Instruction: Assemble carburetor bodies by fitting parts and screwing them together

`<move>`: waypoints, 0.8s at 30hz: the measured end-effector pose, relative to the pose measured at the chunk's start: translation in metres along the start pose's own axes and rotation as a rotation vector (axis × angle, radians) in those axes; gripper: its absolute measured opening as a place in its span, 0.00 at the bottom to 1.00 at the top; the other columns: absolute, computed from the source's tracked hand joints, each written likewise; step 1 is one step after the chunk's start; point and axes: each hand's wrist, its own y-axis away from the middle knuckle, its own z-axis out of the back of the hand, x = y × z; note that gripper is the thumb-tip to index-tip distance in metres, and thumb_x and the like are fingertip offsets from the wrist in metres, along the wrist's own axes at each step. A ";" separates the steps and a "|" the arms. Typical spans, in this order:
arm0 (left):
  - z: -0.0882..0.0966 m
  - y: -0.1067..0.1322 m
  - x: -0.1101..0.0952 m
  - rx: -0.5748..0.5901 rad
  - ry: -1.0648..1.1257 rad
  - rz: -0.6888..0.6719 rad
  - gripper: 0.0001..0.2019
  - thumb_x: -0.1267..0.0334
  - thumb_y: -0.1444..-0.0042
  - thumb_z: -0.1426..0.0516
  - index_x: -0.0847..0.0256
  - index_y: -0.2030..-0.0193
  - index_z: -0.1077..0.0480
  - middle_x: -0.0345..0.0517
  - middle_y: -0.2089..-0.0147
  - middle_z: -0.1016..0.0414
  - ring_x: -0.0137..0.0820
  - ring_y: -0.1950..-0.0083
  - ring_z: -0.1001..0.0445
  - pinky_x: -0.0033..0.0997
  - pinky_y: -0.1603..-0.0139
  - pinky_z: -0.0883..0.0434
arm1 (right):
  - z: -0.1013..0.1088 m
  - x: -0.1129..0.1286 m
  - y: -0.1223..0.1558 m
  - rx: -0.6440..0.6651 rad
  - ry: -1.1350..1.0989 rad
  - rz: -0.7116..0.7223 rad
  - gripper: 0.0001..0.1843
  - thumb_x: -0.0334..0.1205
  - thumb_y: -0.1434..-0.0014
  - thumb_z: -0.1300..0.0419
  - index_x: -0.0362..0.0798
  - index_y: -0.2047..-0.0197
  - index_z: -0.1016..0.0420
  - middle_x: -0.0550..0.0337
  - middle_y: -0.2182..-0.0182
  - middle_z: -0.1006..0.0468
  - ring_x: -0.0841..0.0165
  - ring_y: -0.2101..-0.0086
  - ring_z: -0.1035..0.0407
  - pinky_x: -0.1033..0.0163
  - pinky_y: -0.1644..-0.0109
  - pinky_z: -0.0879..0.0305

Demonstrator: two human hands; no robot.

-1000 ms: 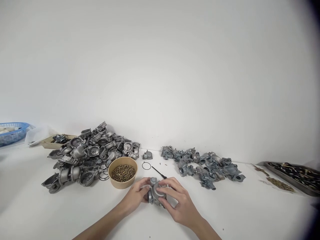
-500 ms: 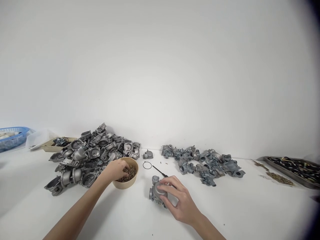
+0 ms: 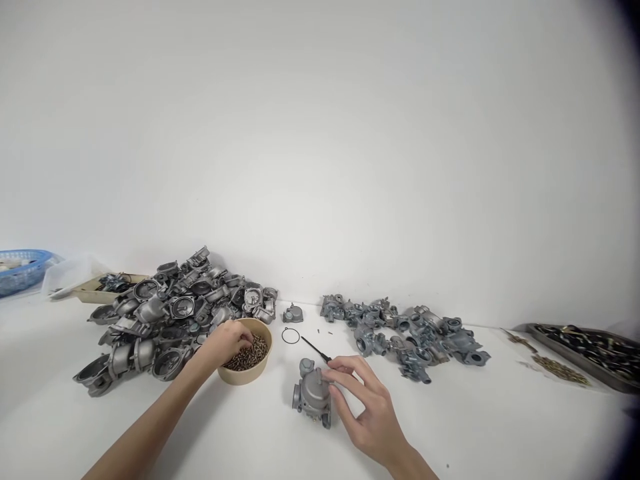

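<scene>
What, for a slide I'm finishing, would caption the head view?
Left hand in the bowl of screws, right hand at a metal part, part heaps beyond.

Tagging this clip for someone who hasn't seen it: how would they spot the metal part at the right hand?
On the white table, look between the left pile and right pile of grey metal pieces. In the foreground, at the right hand, sits the metal part, dome upward. It belongs to neither pile and looks bigger than the lone grey piece near the wall.
</scene>
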 end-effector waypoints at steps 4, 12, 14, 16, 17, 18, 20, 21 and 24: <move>-0.001 0.001 0.002 -0.065 0.025 0.014 0.13 0.65 0.42 0.45 0.56 0.62 0.17 0.48 0.57 0.16 0.42 0.55 0.21 0.35 0.54 0.29 | 0.001 0.000 -0.001 -0.034 0.028 -0.020 0.16 0.28 0.34 0.46 0.53 0.50 0.21 0.49 0.58 0.26 0.60 0.60 0.29 0.53 0.60 0.25; -0.001 0.000 0.004 -0.063 0.079 0.023 0.12 0.63 0.44 0.44 0.59 0.61 0.17 0.49 0.59 0.16 0.41 0.59 0.19 0.33 0.56 0.27 | 0.002 -0.002 0.000 -0.043 0.041 -0.022 0.16 0.28 0.35 0.46 0.53 0.50 0.21 0.50 0.58 0.26 0.60 0.59 0.29 0.54 0.59 0.25; 0.000 0.001 0.004 -0.026 0.091 0.015 0.11 0.63 0.45 0.42 0.59 0.63 0.17 0.48 0.61 0.16 0.40 0.60 0.19 0.32 0.56 0.27 | 0.002 -0.002 -0.001 -0.045 0.044 -0.024 0.17 0.28 0.34 0.46 0.53 0.50 0.21 0.50 0.58 0.26 0.60 0.60 0.29 0.54 0.60 0.25; 0.000 0.002 0.004 0.015 0.100 0.003 0.10 0.62 0.47 0.40 0.58 0.62 0.17 0.47 0.63 0.16 0.40 0.61 0.19 0.32 0.57 0.27 | 0.003 -0.001 -0.001 -0.045 0.045 -0.025 0.17 0.28 0.34 0.46 0.53 0.50 0.21 0.50 0.58 0.26 0.60 0.60 0.28 0.54 0.61 0.25; 0.000 0.003 0.004 0.030 0.102 0.002 0.10 0.62 0.48 0.40 0.58 0.62 0.17 0.46 0.64 0.16 0.40 0.61 0.19 0.31 0.57 0.27 | 0.002 0.000 -0.002 -0.046 0.043 -0.026 0.17 0.28 0.34 0.46 0.53 0.51 0.21 0.50 0.59 0.26 0.60 0.60 0.28 0.54 0.61 0.25; 0.000 0.003 0.005 0.041 0.102 0.005 0.11 0.62 0.48 0.39 0.58 0.61 0.17 0.46 0.64 0.16 0.40 0.62 0.19 0.31 0.57 0.26 | 0.002 0.000 -0.002 -0.047 0.039 -0.027 0.16 0.28 0.34 0.46 0.53 0.51 0.21 0.50 0.59 0.26 0.60 0.60 0.28 0.54 0.61 0.24; -0.001 0.002 0.005 0.049 0.097 0.015 0.12 0.62 0.49 0.39 0.58 0.60 0.17 0.47 0.64 0.16 0.40 0.62 0.19 0.32 0.57 0.26 | 0.001 0.000 -0.002 -0.043 0.027 -0.030 0.16 0.28 0.34 0.46 0.53 0.51 0.21 0.50 0.59 0.26 0.60 0.60 0.28 0.54 0.61 0.24; -0.001 0.002 0.006 0.048 0.093 0.021 0.12 0.63 0.50 0.39 0.58 0.60 0.17 0.47 0.64 0.16 0.40 0.61 0.19 0.32 0.56 0.26 | 0.001 0.000 -0.001 -0.041 0.020 -0.032 0.16 0.28 0.34 0.46 0.53 0.51 0.21 0.50 0.58 0.26 0.60 0.60 0.28 0.54 0.61 0.24; -0.003 0.000 0.007 0.035 0.084 0.032 0.12 0.64 0.49 0.40 0.58 0.60 0.17 0.47 0.63 0.16 0.39 0.61 0.19 0.32 0.56 0.26 | -0.001 -0.001 0.000 -0.029 0.009 -0.037 0.17 0.27 0.35 0.46 0.53 0.51 0.21 0.50 0.58 0.26 0.61 0.60 0.29 0.55 0.61 0.25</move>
